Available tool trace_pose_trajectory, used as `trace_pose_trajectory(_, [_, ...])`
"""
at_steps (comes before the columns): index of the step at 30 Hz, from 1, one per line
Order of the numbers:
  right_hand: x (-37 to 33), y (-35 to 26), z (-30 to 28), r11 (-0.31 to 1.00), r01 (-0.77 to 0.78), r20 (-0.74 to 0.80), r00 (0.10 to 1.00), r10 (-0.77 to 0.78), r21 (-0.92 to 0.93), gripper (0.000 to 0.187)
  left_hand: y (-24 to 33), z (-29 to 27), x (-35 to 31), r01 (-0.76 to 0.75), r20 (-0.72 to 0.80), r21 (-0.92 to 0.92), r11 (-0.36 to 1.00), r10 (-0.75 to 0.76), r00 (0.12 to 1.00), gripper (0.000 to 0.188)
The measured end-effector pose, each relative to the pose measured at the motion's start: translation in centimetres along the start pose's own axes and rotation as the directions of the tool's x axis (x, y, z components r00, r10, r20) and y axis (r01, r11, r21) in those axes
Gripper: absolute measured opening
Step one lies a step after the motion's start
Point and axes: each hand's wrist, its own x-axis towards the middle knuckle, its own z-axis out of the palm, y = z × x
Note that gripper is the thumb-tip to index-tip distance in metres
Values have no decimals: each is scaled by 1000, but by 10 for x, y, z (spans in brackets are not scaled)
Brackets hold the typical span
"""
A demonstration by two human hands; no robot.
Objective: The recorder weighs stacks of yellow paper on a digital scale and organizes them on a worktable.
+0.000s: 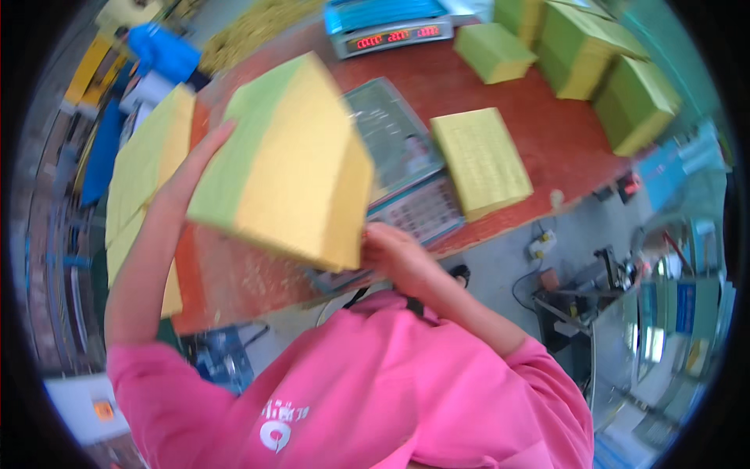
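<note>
A thick stack of yellow paper (289,164) with a green band along one side is held up, tilted and blurred, over the near part of the red table. My left hand (219,139) grips its far left side, most of the fingers hidden behind it. At its near right corner, my right hand (391,248) has its fingers curled in against the edge. Behind the stack lies a scale (394,141) with a glassy top and a keypad, partly covered. Just right of that scale, a smaller yellow paper stack (482,160) rests on the table.
Across the red table (414,74), a second scale (387,35) with a blue pan shows a lit red display. Several yellow-green stacks (582,51) stand at the far right. More yellow stacks (148,156) sit on the left. A metal machine (582,293) stands beyond the table's right edge.
</note>
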Motion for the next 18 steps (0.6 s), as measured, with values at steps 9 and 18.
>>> trace_pose_trajectory(9, [-46, -70, 28, 931, 197, 75, 980, -183, -306, 41, -54, -54, -16, -284, 125, -135, 949, 301, 945, 55])
trace_pose_trajectory(18, [-120, -225, -76, 832, 475, -196, 821, -536, -286, 47, 24, 186, 74, -500, 32, 100, 860, 499, 866, 59])
